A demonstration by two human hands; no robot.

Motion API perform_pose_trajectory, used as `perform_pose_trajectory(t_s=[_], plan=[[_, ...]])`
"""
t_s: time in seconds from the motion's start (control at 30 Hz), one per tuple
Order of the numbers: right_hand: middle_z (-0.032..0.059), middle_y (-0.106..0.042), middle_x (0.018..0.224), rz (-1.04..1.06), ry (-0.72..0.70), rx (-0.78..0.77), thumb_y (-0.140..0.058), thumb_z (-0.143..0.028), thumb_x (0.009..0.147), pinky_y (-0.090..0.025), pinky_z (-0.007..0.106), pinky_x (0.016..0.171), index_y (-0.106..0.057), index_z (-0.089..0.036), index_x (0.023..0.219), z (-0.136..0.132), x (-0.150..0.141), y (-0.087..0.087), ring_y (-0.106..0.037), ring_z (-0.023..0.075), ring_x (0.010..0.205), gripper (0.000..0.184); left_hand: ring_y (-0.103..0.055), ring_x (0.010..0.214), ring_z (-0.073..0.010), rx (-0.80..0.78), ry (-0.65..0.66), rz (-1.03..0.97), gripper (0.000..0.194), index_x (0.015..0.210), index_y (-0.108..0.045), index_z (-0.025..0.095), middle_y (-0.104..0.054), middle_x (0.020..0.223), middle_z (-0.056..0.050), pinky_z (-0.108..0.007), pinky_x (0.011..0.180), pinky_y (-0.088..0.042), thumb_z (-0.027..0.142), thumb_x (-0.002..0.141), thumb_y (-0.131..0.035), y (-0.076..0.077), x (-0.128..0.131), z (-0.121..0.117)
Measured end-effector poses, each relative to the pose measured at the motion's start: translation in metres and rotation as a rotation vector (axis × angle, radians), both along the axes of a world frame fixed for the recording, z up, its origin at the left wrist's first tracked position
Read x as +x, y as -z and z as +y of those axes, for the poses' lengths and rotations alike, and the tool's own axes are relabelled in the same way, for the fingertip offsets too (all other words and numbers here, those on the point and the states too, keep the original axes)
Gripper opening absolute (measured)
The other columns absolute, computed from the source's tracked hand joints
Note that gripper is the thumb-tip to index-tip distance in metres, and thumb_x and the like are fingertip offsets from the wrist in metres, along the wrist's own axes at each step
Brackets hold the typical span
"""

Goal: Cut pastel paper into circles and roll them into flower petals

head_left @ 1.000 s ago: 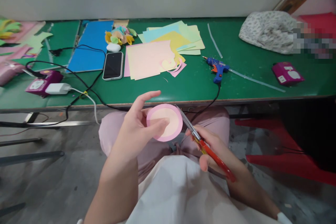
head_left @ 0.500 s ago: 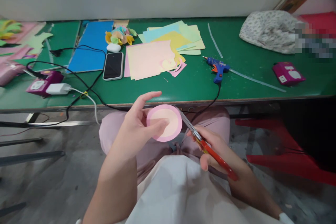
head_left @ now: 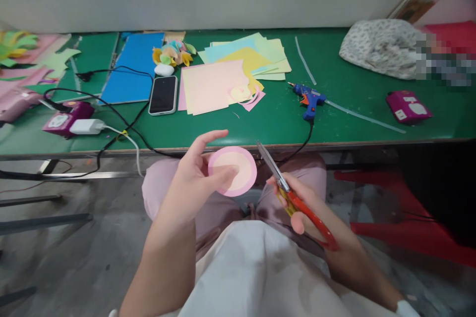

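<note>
My left hand (head_left: 201, 168) pinches a round paper disc (head_left: 247, 178), cream in the middle with a pink rim, thumb on top and index finger stretched away. The fingers beneath the disc are hidden. In my right hand (head_left: 303, 195) is a pair of scissors (head_left: 277, 173) with red and yellow handles, its blades pointing up and to the left. The blade tips are just right of the disc, apart from it. Both hands are above my lap, in front of the table edge.
On the green table (head_left: 260, 129) lie paper sheets (head_left: 211, 89), a phone (head_left: 162, 95), a blue glue gun (head_left: 310, 99) with a clear stick, a blue board (head_left: 130, 69) and a purple box (head_left: 409, 107). Cables run from a purple power block (head_left: 65, 119). A red stool (head_left: 379, 233) stands at right.
The scissors have moved slightly right, away from the disc's edge, and their handles look a bit more spread. The disc stays in my left hand almost unmoved.
</note>
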State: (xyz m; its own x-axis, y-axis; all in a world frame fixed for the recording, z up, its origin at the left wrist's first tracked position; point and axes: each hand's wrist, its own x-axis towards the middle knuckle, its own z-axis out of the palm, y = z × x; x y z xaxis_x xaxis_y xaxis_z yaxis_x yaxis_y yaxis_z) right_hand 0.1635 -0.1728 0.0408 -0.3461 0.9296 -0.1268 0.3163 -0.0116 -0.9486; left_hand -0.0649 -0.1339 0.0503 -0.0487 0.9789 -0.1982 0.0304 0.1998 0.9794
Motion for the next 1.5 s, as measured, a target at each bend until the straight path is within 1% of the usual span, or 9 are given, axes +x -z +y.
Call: perform_pose_trajectory(t_s=[0.07,0.3,0.5,0.63,0.83,1.0,1.17,1.37,1.5], plan=[[0.0087,-0.061,0.116,0.137,0.067,-0.105,-0.051,-0.066,0.088,-0.053,0.039,0.087,-0.055,-0.031,0.130,-0.003,-0.005,0.004,-0.063,0.0275,0.098,0.055,-0.059,0.059,-0.0100,0.023,-0.065,-0.011,0.065,0.124,-0.058,0.026,-0.066,0.071,0.004,-0.017,0.052,-0.049,0.022,0.064,-0.083,0.008,0.002,0.003],[0.0001,-0.058,0.092,0.427,0.128,-0.267,-0.065,-0.046,0.086,-0.045,0.023,0.048,-0.059,-0.025,0.111,0.028,-0.030,0.047,-0.050,0.0078,0.054,0.033,-0.055,0.056,-0.0102,0.011,-0.216,-0.056,0.058,0.118,-0.061,0.020,-0.063,0.068,0.004,-0.021,0.053,-0.047,0.027,0.065,-0.083,0.035,0.005,0.013],[0.0001,-0.057,0.102,0.378,0.290,-0.098,-0.073,-0.029,0.073,-0.054,0.028,0.070,-0.054,-0.026,0.112,0.067,-0.059,0.032,-0.060,0.0116,0.073,0.044,-0.058,0.061,-0.0106,0.018,-0.215,-0.096,0.062,0.121,-0.057,0.017,-0.065,0.073,0.003,-0.021,0.057,-0.049,0.032,0.065,-0.081,0.048,0.007,0.024],[0.0008,-0.059,0.102,0.341,0.249,0.011,-0.066,-0.022,0.073,-0.053,0.028,0.070,-0.053,-0.026,0.113,0.099,-0.063,0.020,-0.060,0.0125,0.075,0.042,-0.056,0.056,-0.0103,0.018,-0.095,-0.102,0.064,0.125,-0.053,0.017,-0.063,0.067,0.004,-0.021,0.055,-0.047,0.031,0.068,-0.078,0.041,0.010,0.045],[-0.0001,-0.061,0.096,0.289,0.159,0.176,-0.069,-0.019,0.068,-0.050,0.030,0.070,-0.057,-0.025,0.110,0.163,-0.056,-0.002,-0.056,0.0138,0.072,0.044,-0.049,0.053,-0.0097,0.099,0.182,-0.010,0.062,0.128,-0.052,0.020,-0.058,0.062,0.006,-0.019,0.049,-0.037,0.017,0.070,-0.073,0.009,0.007,0.108],[-0.0004,-0.057,0.094,0.265,0.217,0.284,-0.065,-0.014,0.066,-0.048,0.030,0.069,-0.056,-0.025,0.111,0.212,-0.058,-0.015,-0.054,0.0141,0.072,0.047,-0.049,0.056,-0.0103,0.223,0.199,0.065,0.059,0.128,-0.052,0.026,-0.056,0.063,0.006,-0.020,0.052,-0.037,0.017,0.073,-0.071,-0.012,0.005,0.165],[-0.0005,-0.054,0.095,0.293,0.288,0.282,-0.064,-0.017,0.068,-0.049,0.031,0.071,-0.053,-0.025,0.113,0.230,-0.066,-0.004,-0.055,0.0147,0.075,0.047,-0.055,0.059,-0.0126,0.243,0.116,0.053,0.064,0.135,-0.044,0.024,-0.055,0.064,0.006,-0.023,0.057,-0.044,0.025,0.076,-0.069,-0.006,0.005,0.189],[0.0006,-0.056,0.095,0.298,0.312,0.231,-0.064,-0.016,0.070,-0.050,0.032,0.075,-0.054,-0.024,0.111,0.229,-0.066,0.010,-0.057,0.0158,0.079,0.043,-0.049,0.056,-0.0111,0.180,0.208,0.079,0.053,0.126,-0.054,0.024,-0.055,0.062,0.006,-0.021,0.052,-0.037,0.025,0.075,-0.070,0.010,0.007,0.184],[-0.0004,-0.055,0.093,0.308,0.318,0.206,-0.065,-0.017,0.070,-0.050,0.032,0.079,-0.054,-0.024,0.110,0.230,-0.064,0.013,-0.058,0.0166,0.084,0.041,-0.047,0.055,-0.0104,0.173,0.148,0.074,0.053,0.125,-0.056,0.024,-0.054,0.062,0.006,-0.021,0.052,-0.036,0.025,0.074,-0.071,0.015,0.012,0.186]])
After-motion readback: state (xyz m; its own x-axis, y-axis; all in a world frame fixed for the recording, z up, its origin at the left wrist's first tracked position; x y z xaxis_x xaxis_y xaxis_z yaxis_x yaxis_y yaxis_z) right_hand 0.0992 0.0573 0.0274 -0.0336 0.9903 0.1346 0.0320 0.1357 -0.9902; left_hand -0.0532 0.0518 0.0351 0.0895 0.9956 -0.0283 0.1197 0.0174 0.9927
